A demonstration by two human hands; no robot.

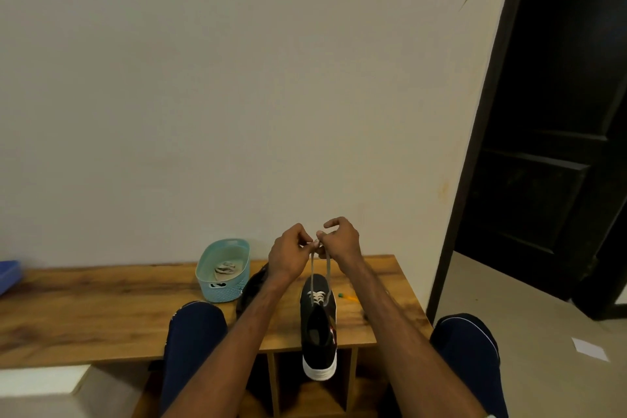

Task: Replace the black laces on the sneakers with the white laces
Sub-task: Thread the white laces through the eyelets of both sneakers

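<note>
Hands meet high over the shoe: the left hand (291, 256) and the right hand (342, 241) are raised side by side, knuckles almost touching, and each pinches 1 end of the white lace (327, 270) between thumb and fingertips. From that pinch 2 strands drop straight toward 6 o'clock into the eyelets of the sneaker (318, 326), where the lace already crosses in a few white rows.

That sneaker is black with a white sole. Its toe points to 12 o'clock, and its heel juts past the near edge of the wooden table (101, 299).

At 9 o'clock of it a second sneaker (252, 285), dark, shows only in part behind the left forearm. At 10 o'clock a teal basket (220, 293) stands on the table near the wall, with a pale bundle (225, 269) inside, too small to identify.

At 3 o'clock of the laced sneaker a small green-and-orange item (346, 296) lies on the table.
</note>
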